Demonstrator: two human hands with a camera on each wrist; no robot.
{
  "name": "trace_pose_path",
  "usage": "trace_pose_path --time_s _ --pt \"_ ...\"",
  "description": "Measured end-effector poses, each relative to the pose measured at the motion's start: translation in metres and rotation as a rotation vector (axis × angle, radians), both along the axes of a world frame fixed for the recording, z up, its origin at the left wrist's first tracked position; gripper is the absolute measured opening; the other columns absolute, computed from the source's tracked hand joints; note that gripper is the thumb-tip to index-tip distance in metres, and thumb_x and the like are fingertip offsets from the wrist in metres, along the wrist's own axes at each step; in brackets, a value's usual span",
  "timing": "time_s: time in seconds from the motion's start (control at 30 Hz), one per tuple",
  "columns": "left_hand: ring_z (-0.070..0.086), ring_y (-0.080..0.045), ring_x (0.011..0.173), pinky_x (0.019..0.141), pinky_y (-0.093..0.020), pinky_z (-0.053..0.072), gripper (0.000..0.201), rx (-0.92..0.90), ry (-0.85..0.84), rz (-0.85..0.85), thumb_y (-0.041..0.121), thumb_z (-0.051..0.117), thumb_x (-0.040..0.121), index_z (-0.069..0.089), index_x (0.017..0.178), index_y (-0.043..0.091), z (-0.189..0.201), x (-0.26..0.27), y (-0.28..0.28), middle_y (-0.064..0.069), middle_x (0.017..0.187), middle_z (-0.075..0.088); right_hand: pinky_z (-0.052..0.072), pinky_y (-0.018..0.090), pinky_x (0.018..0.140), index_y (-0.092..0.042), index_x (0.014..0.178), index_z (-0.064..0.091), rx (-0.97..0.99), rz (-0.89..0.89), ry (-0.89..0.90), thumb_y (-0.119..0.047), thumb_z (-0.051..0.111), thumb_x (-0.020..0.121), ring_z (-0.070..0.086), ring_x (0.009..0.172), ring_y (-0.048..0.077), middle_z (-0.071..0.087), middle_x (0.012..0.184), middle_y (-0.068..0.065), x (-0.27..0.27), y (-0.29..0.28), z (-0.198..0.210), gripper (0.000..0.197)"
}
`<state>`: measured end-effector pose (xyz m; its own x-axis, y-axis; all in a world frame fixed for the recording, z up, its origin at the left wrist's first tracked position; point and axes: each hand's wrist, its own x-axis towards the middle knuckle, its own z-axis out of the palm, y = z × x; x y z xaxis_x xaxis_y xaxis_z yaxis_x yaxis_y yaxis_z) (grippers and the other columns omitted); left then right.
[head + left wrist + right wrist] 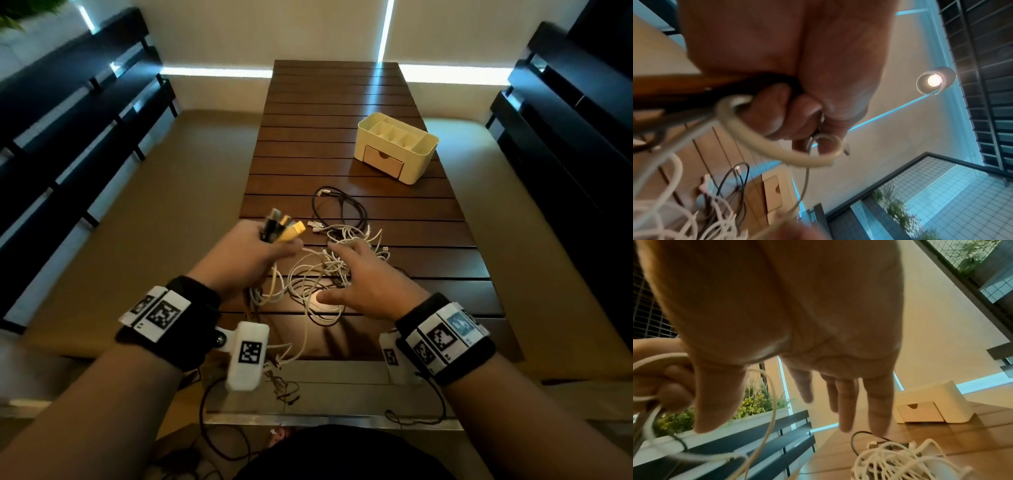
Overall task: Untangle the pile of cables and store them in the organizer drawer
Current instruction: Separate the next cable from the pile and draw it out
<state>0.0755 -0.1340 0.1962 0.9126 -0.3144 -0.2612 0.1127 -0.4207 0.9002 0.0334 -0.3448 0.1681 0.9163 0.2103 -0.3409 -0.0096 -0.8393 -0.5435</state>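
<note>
White cables [329, 270] lie tangled at the head view's middle; the organizer [397, 147] sits upper right, drawer closed.

Left wrist view: the left hand [789, 97] grips several cable ends.

Right wrist view: the right hand [797, 331] spreads empty above the pile. It should pull one loop slowly.

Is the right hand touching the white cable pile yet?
Apart. The right wrist view shows the right hand open, its fingers spread clear above the white cable pile.

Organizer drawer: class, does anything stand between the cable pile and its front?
Nothing visible does. Bare slatted table separates the cable pile from the organizer drawer, which is shut, so it needs pulling open first.
</note>
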Motion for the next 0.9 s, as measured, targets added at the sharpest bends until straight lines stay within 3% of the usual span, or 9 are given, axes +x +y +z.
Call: trace_pose_path --time_s 0.13,0.23,0.4,0.5,0.6,0.67,0.73,0.8,0.9 --pt "0.044 -0.011 0.052 0.051 -0.024 0.037 0.030 0.029 -0.080 -0.024 0.037 0.066 0.093 0.071 0.090 0.008 -0.006 -0.007 -0.009 0.004 0.059 0.052 0.053 0.031 0.092 -0.027 0.130 0.059 0.219 0.123 -0.073 -0.034 0.062 0.097 0.062 0.104 0.008 0.063 0.120 -0.005 -0.001 0.012 0.001 0.034" --pt "0.036 -0.011 0.047 0.047 -0.027 0.034 0.033 -0.110 -0.076 0.196 0.041 0.063 0.095 0.068 0.092 0.008 -0.006 0.000 -0.006 0.006 0.054 0.041 0.059 0.030 0.081 -0.013 0.109 0.066 0.209 0.195 0.188 -0.026 0.054 0.102 0.070 0.089 0.014 0.072 0.098 0.000 -0.008 0.012 -0.006 0.019" --pt "0.026 -0.013 0.046 0.048 -0.029 0.028 0.023 -0.426 -0.019 0.267 0.037 0.059 0.097 0.055 0.091 0.015 0.002 0.002 0.000 0.001 0.059 0.029 0.047 0.037 0.098 -0.025 0.140 0.053 -0.355 0.335 0.345 -0.053 0.070 0.086 0.053 0.126 0.020 0.055 0.140 -0.002 -0.004 -0.004 -0.002 0.063" --pt "0.026 -0.013 0.046 0.049 -0.029 0.027 0.023 -0.517 -0.006 0.236 0.037 0.057 0.098 0.050 0.087 0.017 0.006 -0.005 -0.012 0.002 0.058 0.029 0.033 0.039 0.112 -0.036 0.157 0.017 -0.096 0.205 0.174 -0.051 0.080 0.075 0.028 0.146 0.020 0.012 0.165 -0.010 0.004 -0.009 0.020 0.105" --pt "0.030 -0.012 0.047 0.047 -0.025 0.031 0.026 -0.613 -0.011 0.171 0.039 0.056 0.095 0.046 0.085 0.017 0.009 -0.014 -0.029 0.003 0.057 0.031 0.026 0.028 0.109 -0.041 0.156 0.010 0.223 0.214 0.116 -0.043 0.085 0.074 0.026 0.144 0.013 0.009 0.164 -0.017 0.006 0.004 0.028 0.111" --pt "0.031 -0.011 0.048 0.048 -0.023 0.034 0.028 -0.665 -0.013 0.128 0.041 0.056 0.093 0.045 0.084 0.017 0.013 -0.019 -0.041 0.002 0.059 0.032 0.035 0.030 0.111 -0.035 0.151 0.029 0.309 0.266 0.148 -0.039 0.081 0.080 0.042 0.135 0.009 0.039 0.154 -0.010 0.004 0.016 0.018 0.089" --pt "0.032 -0.010 0.049 0.048 -0.022 0.035 0.028 -0.686 -0.019 0.121 0.042 0.056 0.092 0.044 0.083 0.018 0.017 -0.021 -0.047 0.003 0.061 0.033 0.050 0.028 0.096 -0.022 0.130 0.054 0.456 0.241 0.203 -0.029 0.071 0.091 0.063 0.107 0.001 0.066 0.121 -0.010 0.000 0.022 0.006 0.043" --pt "0.034 -0.010 0.050 0.049 -0.022 0.036 0.028 -0.687 -0.025 0.136 0.043 0.056 0.092 0.044 0.084 0.019 0.016 -0.021 -0.050 0.003 0.062 0.034 0.057 0.032 0.085 -0.016 0.105 0.061 0.630 0.151 0.314 -0.021 0.059 0.100 0.071 0.088 0.007 0.074 0.095 -0.006 -0.006 0.020 -0.001 0.008" --pt "0.040 -0.010 0.051 0.052 -0.023 0.042 0.030 -0.679 0.000 0.171 0.043 0.056 0.091 0.043 0.088 0.017 0.006 -0.020 -0.050 0.003 0.062 0.035 0.057 0.051 0.085 -0.009 0.102 0.054 0.794 0.082 0.530 -0.018 0.051 0.104 0.071 0.090 0.033 0.073 0.088 0.008 -0.011 0.007 -0.009 0.010"
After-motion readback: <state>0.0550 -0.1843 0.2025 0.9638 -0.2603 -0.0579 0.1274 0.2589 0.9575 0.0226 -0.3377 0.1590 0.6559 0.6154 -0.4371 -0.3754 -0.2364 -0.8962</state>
